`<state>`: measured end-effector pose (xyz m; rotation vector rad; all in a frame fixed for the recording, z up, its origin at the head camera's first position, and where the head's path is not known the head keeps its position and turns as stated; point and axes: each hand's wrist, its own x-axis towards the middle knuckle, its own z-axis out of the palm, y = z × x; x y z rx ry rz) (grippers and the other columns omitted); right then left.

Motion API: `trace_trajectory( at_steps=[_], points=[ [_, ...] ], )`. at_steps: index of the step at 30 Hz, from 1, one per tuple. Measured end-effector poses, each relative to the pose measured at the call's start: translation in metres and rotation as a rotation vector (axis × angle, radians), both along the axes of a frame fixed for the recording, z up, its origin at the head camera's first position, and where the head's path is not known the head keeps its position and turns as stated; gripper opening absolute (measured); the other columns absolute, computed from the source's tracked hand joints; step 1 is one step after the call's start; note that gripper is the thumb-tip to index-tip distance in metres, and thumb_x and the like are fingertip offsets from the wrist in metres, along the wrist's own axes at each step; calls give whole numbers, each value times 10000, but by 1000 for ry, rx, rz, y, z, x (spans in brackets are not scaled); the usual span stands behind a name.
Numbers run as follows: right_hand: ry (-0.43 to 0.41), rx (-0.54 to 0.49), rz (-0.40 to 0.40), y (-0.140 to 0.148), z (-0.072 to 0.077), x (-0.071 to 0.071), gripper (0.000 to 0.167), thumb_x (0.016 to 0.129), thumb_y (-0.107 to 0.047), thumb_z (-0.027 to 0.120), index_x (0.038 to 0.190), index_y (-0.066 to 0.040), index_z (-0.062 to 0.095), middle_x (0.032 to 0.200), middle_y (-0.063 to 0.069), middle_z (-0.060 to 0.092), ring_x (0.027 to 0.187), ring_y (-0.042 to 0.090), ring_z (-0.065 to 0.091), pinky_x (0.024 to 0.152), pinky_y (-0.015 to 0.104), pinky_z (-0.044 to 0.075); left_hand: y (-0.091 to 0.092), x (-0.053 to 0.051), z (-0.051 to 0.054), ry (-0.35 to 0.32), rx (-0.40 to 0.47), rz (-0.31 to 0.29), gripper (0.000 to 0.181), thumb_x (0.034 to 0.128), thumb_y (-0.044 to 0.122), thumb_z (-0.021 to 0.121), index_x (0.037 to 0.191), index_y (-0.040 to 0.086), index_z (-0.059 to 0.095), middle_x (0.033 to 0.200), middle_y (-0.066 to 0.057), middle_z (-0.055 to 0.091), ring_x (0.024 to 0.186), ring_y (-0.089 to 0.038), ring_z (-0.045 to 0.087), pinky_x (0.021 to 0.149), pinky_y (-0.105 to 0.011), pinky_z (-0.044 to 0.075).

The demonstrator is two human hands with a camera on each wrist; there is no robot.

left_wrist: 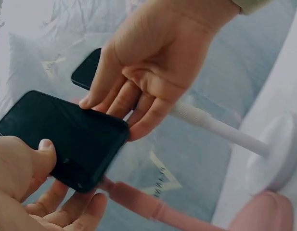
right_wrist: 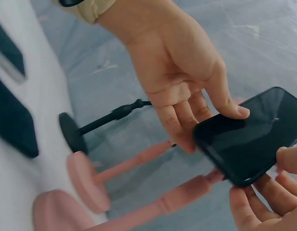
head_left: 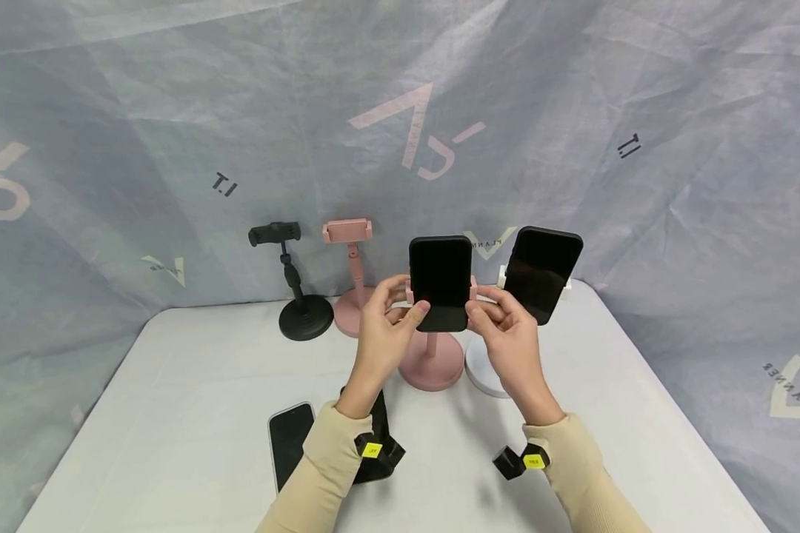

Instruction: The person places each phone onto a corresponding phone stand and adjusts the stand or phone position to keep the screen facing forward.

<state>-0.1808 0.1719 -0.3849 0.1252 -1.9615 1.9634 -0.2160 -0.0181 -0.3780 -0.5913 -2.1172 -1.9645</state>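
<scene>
A black smartphone (head_left: 441, 281) stands upright, screen toward me, in the clamp of a pink phone stand (head_left: 432, 363). My left hand (head_left: 388, 326) grips its left side, thumb on the front edge and fingers behind. On the opposite side my right hand (head_left: 507, 329) pinches the phone, the thumb near the lower right edge. Pink clamp ends show at both sides; the phone hides the rest of the clamp. The left wrist view shows the phone (left_wrist: 66, 139) between both hands, and so does the right wrist view.
To the right, a white stand (head_left: 483, 366) holds another black phone (head_left: 543, 274), tilted. A black stand (head_left: 305, 318) and a second pink stand (head_left: 348, 231) stand back left with bare clamps. Phones lie on the white table (head_left: 173, 392), one (head_left: 290, 440) beside my left forearm. A grey cloth hangs behind.
</scene>
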Motion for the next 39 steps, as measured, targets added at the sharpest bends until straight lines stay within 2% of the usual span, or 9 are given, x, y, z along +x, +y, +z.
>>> trace_trajectory(
  at_steps=[4,7,12,15,20,24,27,33,39],
  points=[
    [-35,121,29,-2,-17,2,292,1025,-72,635,1303,15,627,1100,184,761,894,95,753,825,269,610,-5,1,-18,-41,-78,-27,462,976,184,727,1388,38,577,1217,-189,684,948,-365,746,786,-297,612],
    [-61,187,91,-7,-34,3,243,1036,-96,624,1234,42,651,1093,253,745,903,158,765,794,260,610,-9,2,-32,-35,-159,-33,395,989,246,715,1327,61,628,1148,-166,721,919,-355,751,763,-327,611],
    [-79,258,174,-17,-60,1,200,1030,-84,626,1169,36,705,1026,220,761,912,249,762,761,302,612,-15,4,-54,-6,-326,-26,298,1005,263,692,1248,92,666,1063,-108,750,875,-240,748,749,-352,603],
    [-86,286,189,-25,-71,-2,188,1017,-67,638,1160,25,717,1011,192,770,923,258,760,771,257,599,-20,6,-63,-14,-378,-42,277,1007,240,687,1239,90,665,1071,-101,748,889,-234,745,750,-315,598],
    [-98,307,216,-43,-85,-8,175,999,-54,656,1142,20,723,1044,185,769,953,303,760,796,204,577,-37,2,-76,-16,-444,-33,281,1015,222,682,1252,74,660,1083,-90,728,959,-252,729,821,-341,595],
    [-79,361,238,-56,-91,-11,200,993,-65,666,1173,12,709,1079,161,763,954,288,755,800,228,586,-54,-2,-81,-35,-481,21,278,1005,190,692,1259,82,661,1078,-83,719,957,-267,729,821,-372,596],
    [-27,428,227,-65,-93,-12,220,982,-54,674,1188,21,697,1072,143,767,961,263,754,828,257,597,-66,-6,-82,-44,-499,52,284,1002,164,691,1271,81,653,1096,-97,716,969,-285,727,828,-395,597],
    [74,533,184,-82,-94,-17,217,975,-56,675,1185,-8,705,1046,109,779,948,236,765,813,305,615,-80,-16,-79,-42,-528,95,336,1002,160,690,1302,27,622,1155,-153,704,1016,-330,726,870,-450,592],
    [52,578,207,-97,-94,-25,261,991,-80,648,1242,-17,680,1111,131,768,978,238,763,819,372,622,-90,-25,-75,-26,-538,130,378,1000,144,689,1338,3,597,1187,-209,688,1047,-366,709,908,-490,578]
  ],
)
